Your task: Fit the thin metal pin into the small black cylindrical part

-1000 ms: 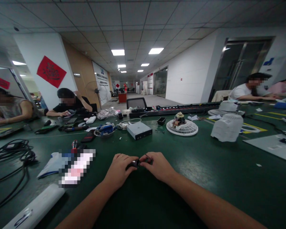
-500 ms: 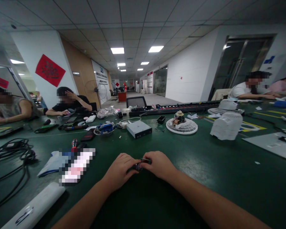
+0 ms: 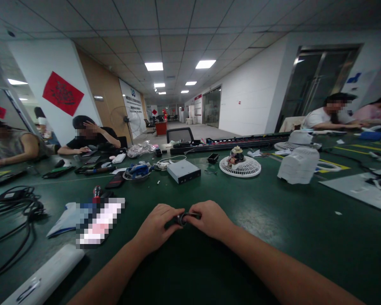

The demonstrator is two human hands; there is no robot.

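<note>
1. At far left, black cables (image 3: 17, 201), a long white case (image 3: 44, 275) and a pale packet (image 3: 66, 220) crowd that side.
2. Our left hand (image 3: 155, 226) has its fingers narrow around a small dark part (image 3: 181, 219), between our hands over the green surface (image 3: 273, 245).
3. The part is in hand; we cannot tell whether anything on it is finished or remains.
4. Our right hand (image 3: 211, 220) pinches a thin piece (image 3: 194, 214) beside it, perhaps attached.
5. Rightward, we judge there is room before the white housing (image 3: 299, 166); the surface's near edge is indistinct.
</note>
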